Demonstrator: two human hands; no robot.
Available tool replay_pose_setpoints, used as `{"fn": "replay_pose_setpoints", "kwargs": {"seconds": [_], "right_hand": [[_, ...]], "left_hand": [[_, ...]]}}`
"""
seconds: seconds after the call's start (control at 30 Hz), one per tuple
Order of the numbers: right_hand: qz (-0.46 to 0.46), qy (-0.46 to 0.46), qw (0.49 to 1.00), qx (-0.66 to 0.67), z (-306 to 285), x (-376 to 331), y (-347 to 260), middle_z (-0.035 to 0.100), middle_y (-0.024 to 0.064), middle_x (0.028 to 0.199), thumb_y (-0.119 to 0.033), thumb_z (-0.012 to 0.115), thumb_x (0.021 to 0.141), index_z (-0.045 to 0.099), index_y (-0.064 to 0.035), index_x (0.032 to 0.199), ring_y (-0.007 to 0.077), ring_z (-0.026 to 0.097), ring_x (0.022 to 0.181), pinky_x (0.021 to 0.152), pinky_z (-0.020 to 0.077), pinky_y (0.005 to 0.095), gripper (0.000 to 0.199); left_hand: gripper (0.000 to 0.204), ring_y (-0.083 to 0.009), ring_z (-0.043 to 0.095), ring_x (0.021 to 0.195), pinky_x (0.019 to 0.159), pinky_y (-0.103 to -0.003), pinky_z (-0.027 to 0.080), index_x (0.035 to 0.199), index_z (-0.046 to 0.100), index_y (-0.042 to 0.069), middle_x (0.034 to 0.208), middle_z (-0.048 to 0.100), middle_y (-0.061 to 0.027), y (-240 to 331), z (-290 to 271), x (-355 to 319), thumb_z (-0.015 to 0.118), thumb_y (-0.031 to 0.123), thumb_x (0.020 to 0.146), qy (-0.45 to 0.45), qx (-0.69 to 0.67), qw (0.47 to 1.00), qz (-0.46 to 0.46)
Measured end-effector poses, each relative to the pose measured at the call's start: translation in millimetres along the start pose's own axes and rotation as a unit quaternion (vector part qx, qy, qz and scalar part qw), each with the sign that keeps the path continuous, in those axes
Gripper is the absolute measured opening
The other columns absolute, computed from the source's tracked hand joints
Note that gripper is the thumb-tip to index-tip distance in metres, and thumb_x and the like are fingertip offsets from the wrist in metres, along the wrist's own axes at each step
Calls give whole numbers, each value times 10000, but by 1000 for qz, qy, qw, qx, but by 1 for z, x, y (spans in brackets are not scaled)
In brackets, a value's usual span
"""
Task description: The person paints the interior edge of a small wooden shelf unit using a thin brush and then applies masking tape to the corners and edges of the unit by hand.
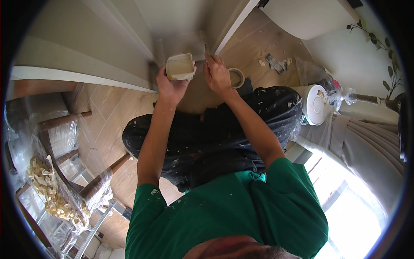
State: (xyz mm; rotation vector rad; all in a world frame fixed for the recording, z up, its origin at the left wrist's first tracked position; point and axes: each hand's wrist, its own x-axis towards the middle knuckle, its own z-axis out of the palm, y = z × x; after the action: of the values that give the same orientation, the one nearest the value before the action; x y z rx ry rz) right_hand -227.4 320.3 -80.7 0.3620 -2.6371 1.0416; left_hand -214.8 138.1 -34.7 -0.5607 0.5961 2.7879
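Note:
My left hand (169, 85) grips a small cream paint-smeared container (180, 67), held up in front of a white wall corner. My right hand (217, 74) is closed around a thin brush handle (206, 47) whose tip points up toward the white trim (233, 26). Just right of that hand, a roll of masking tape (236, 77) lies on the wooden floor. My knees in black paint-spattered trousers (224, 129) are bent below both hands.
A white lidded bucket (315, 103) stands at the right beside plastic sheeting. Torn tape scraps (276, 64) lie on the floor. Plastic-wrapped wooden chairs (64, 172) and crumpled used tape (47, 190) sit at the left. A curtain (371, 146) hangs at the right.

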Motion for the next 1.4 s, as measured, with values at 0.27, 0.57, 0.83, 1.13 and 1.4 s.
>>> {"fn": "replay_pose_setpoints", "kwargs": {"seconds": [0.27,0.57,0.83,1.13,1.4], "right_hand": [[-3,-28,999,-22,-2,-2,3,623,232,1118,-133,576,950,575,34,1288,435,614,1051,838,556,518,377],[8,-43,999,-26,-4,8,0,620,237,1104,-135,570,946,555,46,1299,428,609,1055,843,562,516,397],[6,-16,1000,-24,-1,5,2,628,236,1030,-122,585,943,594,37,1256,436,617,970,827,527,510,351],[-10,-7,1000,-14,2,3,5,620,243,997,-115,583,942,585,41,1252,446,615,943,811,524,517,346],[22,-48,998,-27,0,1,3,617,239,1085,-142,604,928,589,39,1213,434,623,1028,841,559,515,338]], "left_hand": [[541,-440,551,1270,1136,-526,430,1394,474,-90,1381,557,-255,0,1,-1,337,263,1007,0,4,1000,3],[537,-427,558,1261,1143,-520,425,1384,484,-90,1372,562,-254,0,1,-1,335,263,1007,-11,4,1000,0],[533,-429,554,1267,1138,-516,429,1389,482,-88,1374,560,-252,0,-1,0,339,255,1008,-21,7,1000,3],[537,-424,599,1208,1098,-537,467,1362,507,-75,1327,600,-234,0,-1,1,334,291,1010,-5,13,1000,8],[540,-426,593,1216,1111,-539,454,1360,507,-80,1324,600,-236,0,0,1,337,295,1010,-4,9,1000,8]]}}
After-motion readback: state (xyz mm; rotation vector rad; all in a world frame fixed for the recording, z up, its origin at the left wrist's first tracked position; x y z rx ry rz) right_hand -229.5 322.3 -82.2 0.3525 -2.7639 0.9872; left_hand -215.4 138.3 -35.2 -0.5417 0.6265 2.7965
